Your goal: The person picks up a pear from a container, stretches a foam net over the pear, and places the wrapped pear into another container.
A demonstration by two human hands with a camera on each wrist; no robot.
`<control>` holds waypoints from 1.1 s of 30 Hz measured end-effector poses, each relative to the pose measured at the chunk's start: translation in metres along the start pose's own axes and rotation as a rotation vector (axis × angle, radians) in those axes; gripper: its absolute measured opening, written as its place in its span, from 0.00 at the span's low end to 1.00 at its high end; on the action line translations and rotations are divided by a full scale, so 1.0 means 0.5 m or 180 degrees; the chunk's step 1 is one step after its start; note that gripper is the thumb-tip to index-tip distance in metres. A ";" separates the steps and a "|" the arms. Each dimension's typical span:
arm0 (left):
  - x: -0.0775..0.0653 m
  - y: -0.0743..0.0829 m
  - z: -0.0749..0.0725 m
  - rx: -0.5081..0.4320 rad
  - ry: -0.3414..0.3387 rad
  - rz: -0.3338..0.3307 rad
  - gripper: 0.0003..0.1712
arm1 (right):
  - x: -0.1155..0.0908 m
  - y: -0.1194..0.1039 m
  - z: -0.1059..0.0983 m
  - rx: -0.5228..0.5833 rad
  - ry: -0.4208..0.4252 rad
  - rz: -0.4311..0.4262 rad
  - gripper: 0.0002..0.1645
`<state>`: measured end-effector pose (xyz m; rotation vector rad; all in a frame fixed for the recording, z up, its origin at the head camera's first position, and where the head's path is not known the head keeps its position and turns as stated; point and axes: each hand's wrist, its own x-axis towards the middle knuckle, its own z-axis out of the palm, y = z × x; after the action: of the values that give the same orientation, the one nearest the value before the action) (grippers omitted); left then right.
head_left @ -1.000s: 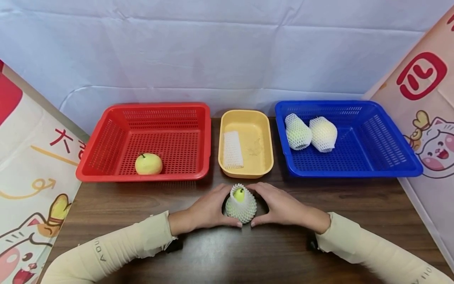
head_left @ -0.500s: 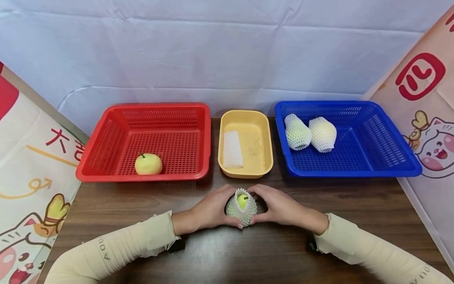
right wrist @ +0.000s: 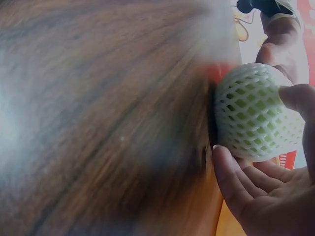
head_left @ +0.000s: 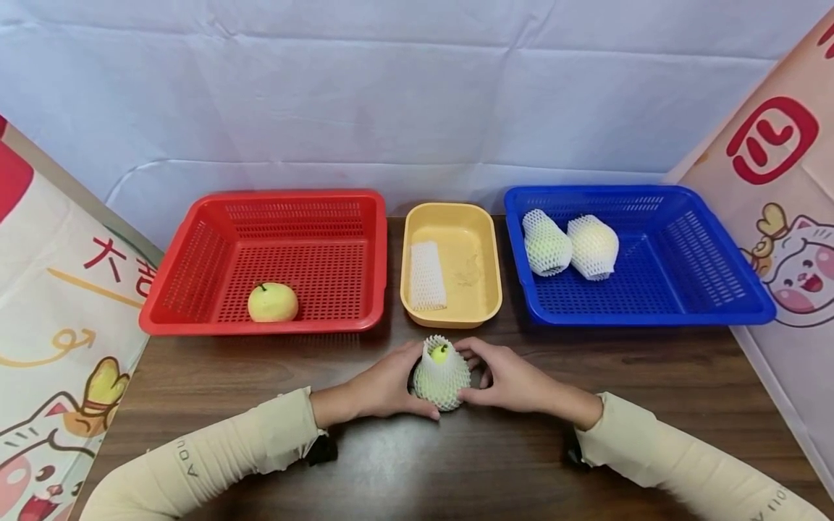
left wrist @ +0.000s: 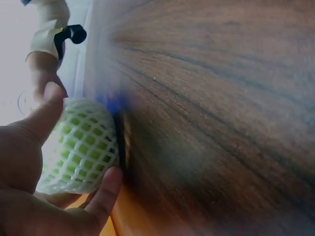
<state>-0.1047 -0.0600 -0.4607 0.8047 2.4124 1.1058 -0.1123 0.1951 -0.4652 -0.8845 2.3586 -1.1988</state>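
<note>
A green pear [head_left: 441, 382] in a white foam net sleeve stands upright on the table between both hands, its stem showing through the sleeve's open top. My left hand [head_left: 396, 383] curves round its left side, with thumb and fingers against the net in the left wrist view [left wrist: 81, 147]. From the right, my right hand [head_left: 504, 378] holds it, thumb on the net's front and fingers behind. The right wrist view shows that thumb [right wrist: 298, 98] on the mesh and the fingers low around the pear [right wrist: 256, 115].
Behind the hands stand a red basket [head_left: 260, 327] with a bare yellow-green pear [head_left: 273, 302], a yellow tray [head_left: 478, 318] with a flat white foam net [head_left: 427, 276], and a blue basket [head_left: 651, 318]. The blue one holds two net-covered fruits, a pear [head_left: 547, 244] and a rounder fruit [head_left: 593, 247].
The pear's top tipped to the right and is back near upright. My right thumb has shifted onto the net's front, and the right fingers have spread. The baskets and tray stay put.
</note>
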 end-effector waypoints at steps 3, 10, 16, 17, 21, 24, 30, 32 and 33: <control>0.000 0.000 -0.004 -0.0424 0.0032 -0.0130 0.50 | 0.002 -0.001 -0.005 0.0257 0.0023 0.0108 0.35; 0.006 0.017 -0.031 -0.1001 0.0231 -0.0175 0.40 | 0.005 -0.018 -0.028 0.0740 0.0089 0.0169 0.32; 0.015 0.034 -0.057 -0.1213 0.0347 -0.0208 0.38 | 0.010 -0.039 -0.051 0.0925 0.0187 0.0258 0.30; 0.016 0.036 -0.060 -0.1258 0.0358 -0.0218 0.38 | 0.011 -0.041 -0.054 0.0960 0.0189 0.0266 0.30; 0.019 0.041 -0.069 -0.1428 0.0401 -0.0182 0.36 | 0.013 -0.047 -0.060 0.1035 0.0175 0.0283 0.34; 0.019 0.043 -0.073 -0.1514 0.0401 -0.0122 0.35 | 0.016 -0.054 -0.061 0.1099 0.0149 0.0281 0.39; 0.018 0.048 -0.077 -0.1546 0.0366 -0.0144 0.34 | 0.021 -0.064 -0.061 0.1240 0.0158 0.0243 0.39; 0.018 0.048 -0.076 -0.1533 0.0359 -0.0140 0.33 | 0.021 -0.064 -0.060 0.1284 0.0145 0.0242 0.40; 0.017 0.048 -0.076 -0.1522 0.0353 -0.0138 0.32 | 0.021 -0.065 -0.059 0.1300 0.0133 0.0246 0.40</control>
<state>-0.1234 -0.0632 -0.4192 0.5385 2.0970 1.6554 -0.1246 0.1910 -0.4219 -0.6295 2.0434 -1.5994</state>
